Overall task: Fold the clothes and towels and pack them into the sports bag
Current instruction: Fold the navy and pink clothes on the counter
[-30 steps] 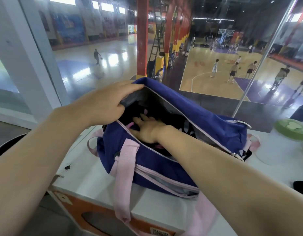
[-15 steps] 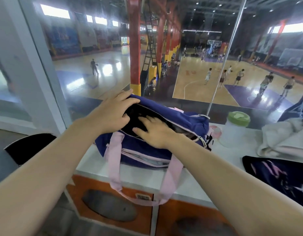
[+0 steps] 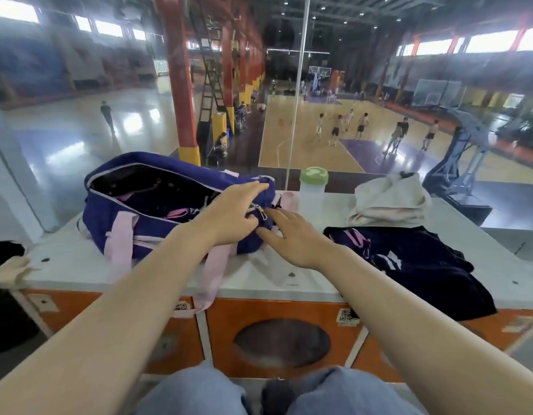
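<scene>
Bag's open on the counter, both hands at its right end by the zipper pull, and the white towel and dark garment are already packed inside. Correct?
Not quite. The head view shows the white towel and dark garment lying on the counter to the right of the bag, not packed. The rest holds: the bag is open, left hand and right hand at its right end by the zipper pull.
</scene>
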`<state>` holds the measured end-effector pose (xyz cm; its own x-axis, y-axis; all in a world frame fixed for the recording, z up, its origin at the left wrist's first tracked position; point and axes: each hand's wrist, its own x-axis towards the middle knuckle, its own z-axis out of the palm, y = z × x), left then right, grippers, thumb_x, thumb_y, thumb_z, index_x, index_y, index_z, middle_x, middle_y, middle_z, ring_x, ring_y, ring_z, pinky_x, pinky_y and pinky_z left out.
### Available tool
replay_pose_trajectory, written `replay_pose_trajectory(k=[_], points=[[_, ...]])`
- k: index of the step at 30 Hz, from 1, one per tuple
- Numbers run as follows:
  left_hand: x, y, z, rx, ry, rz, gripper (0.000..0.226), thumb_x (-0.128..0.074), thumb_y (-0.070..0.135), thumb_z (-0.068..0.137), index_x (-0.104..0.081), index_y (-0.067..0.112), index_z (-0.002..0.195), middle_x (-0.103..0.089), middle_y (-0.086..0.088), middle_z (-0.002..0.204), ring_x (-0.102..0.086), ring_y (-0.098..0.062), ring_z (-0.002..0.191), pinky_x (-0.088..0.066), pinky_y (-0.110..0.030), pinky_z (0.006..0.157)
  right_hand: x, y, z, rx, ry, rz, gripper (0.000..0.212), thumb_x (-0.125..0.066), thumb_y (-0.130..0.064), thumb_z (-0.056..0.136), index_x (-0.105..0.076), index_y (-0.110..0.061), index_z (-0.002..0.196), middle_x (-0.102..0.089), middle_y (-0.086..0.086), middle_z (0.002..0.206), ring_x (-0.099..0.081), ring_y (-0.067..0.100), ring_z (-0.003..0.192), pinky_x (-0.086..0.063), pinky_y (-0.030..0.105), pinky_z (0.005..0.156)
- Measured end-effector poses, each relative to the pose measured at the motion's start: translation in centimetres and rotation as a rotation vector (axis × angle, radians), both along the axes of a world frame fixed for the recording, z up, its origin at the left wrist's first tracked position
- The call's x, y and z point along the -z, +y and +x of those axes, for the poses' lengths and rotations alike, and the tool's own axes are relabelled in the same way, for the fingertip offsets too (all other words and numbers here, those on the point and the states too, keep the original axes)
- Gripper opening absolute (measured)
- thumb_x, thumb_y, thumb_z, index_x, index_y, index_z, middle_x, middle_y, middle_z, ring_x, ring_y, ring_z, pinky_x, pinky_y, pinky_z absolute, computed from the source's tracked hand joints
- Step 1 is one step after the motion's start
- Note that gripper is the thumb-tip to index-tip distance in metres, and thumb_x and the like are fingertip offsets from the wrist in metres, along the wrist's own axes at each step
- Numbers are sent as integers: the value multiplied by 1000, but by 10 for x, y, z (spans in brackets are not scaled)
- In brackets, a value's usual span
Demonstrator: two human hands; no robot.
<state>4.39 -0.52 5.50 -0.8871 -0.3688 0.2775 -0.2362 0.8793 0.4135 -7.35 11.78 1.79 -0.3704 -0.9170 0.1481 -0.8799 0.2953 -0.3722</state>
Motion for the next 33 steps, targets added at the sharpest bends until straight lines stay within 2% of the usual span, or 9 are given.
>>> replay_pose_trajectory(k=[2, 4, 8, 12, 14, 20, 27, 30, 33], points=[[7, 25, -24, 45, 8, 70, 66, -53, 7, 85, -35, 19, 148, -49, -3, 142, -48, -19, 126, -39, -30, 102, 4, 38, -17, 84, -17, 41, 66, -35, -57, 98, -27, -21, 152, -34, 2, 155, -29, 25, 142, -26, 43, 116], [18, 48, -47, 93, -4, 129, 67, -53, 9, 84, -35, 19, 148, -43, -1, 148, -42, -18, 134, -36, -31, 107, 6, 74, -32, 163, -52, 76, 71, -40, -59, 95, -21, -23, 153, -29, 1, 157, -25, 25, 144, -25, 44, 116], [40, 90, -85, 129, -74, 235, 64, -51, 13, 88, -31, 18, 149, -33, -1, 155, -29, -18, 143, -26, -34, 116, 11, 131, -61, 299, -37, 96, 71, -51, -55, 92, -26, -23, 151, -42, 2, 149, -37, 25, 137, -33, 40, 109], [61, 120, -110, 100, -86, 375, 54, -49, 16, 88, -41, 20, 141, -50, -5, 142, -49, -23, 125, -42, -38, 104, 16, 172, -91, 473, -4, 142, 57, -50, -51, 94, -40, -22, 142, -55, 4, 136, -48, 27, 125, -35, 41, 107], [72, 128, -118, 61, -113, 419, 55, -48, 22, 90, -38, 21, 144, -49, -5, 143, -51, -22, 123, -44, -35, 100, 21, 186, -101, 518, -44, 132, 52, -47, -56, 93, -46, -26, 136, -58, 0, 133, -52, 24, 122, -37, 42, 105], [87, 134, -128, -79, -65, 602, 73, -56, 24, 87, -21, 15, 150, -50, -8, 137, -55, -25, 114, -48, -37, 96, 33, 200, -101, 479, -8, 175, 63, -44, -68, 89, -46, -33, 141, -51, -5, 144, -44, 23, 132, -24, 40, 114], [91, 137, -134, -81, -67, 733, 70, -58, 25, 88, -24, 21, 149, -51, -4, 135, -55, -23, 113, -46, -39, 101, 42, 208, -97, 340, 43, 311, 100, -37, -90, 68, -26, -33, 150, -37, -7, 153, -32, 23, 141, -18, 44, 117], [92, 137, -135, -111, -38, 822, 74, -60, 26, 88, -19, 21, 150, -51, -2, 124, -56, -22, 106, -48, -36, 96, 38, 216, -97, 236, 40, 357, 108, -56, -83, 67, -11, -36, 153, -24, -7, 159, -22, 22, 145, -12, 45, 119], [95, 136, -135, -121, -23, 805, 75, -60, 25, 88, -18, 23, 150, -49, -2, 132, -55, -22, 108, -48, -37, 97, 38, 220, -99, 195, 97, 384, 104, -65, -68, 73, -10, -33, 154, -24, -6, 159, -23, 23, 145, -13, 45, 119]])
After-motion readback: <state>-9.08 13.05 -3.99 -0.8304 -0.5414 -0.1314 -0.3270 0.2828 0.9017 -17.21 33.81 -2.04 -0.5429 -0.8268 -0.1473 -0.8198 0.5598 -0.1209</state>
